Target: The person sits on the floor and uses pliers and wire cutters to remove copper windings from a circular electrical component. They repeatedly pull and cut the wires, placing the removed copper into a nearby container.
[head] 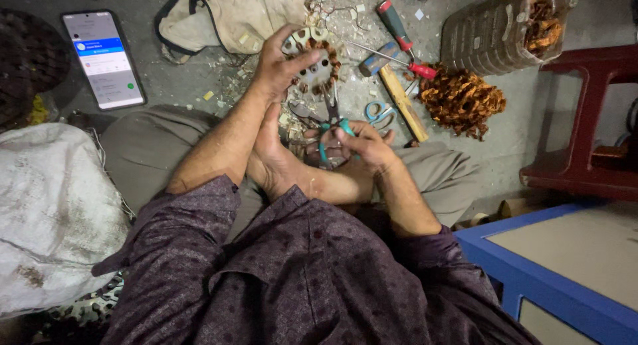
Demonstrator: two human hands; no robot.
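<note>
Purple patterned sleeves nearest cam, your arms crossing over grey-trousered knees. Left hand (282, 66) reaches far, fingers curled over the rim of the round metal motor stator w/ copper windings (314, 65), pinning it on the gritty concrete floor (186, 79). Right hand (359, 146) is closed round the teal-handled pliers (330, 129), jaws pointing at the stator's near edge. Progress, judged: partway. Heap of stripped orange-brown copper wire (460, 99) lies right, more in the ribbed clear plastic container (495, 29), but several coils sit in the slots, so stripping left. Red-handled screwdriver (399, 26), wooden-handled hammer (395, 86), blue-handled scissors (379, 111) lie unused; smartphone w/ lit screen (103, 58) far left.
</note>
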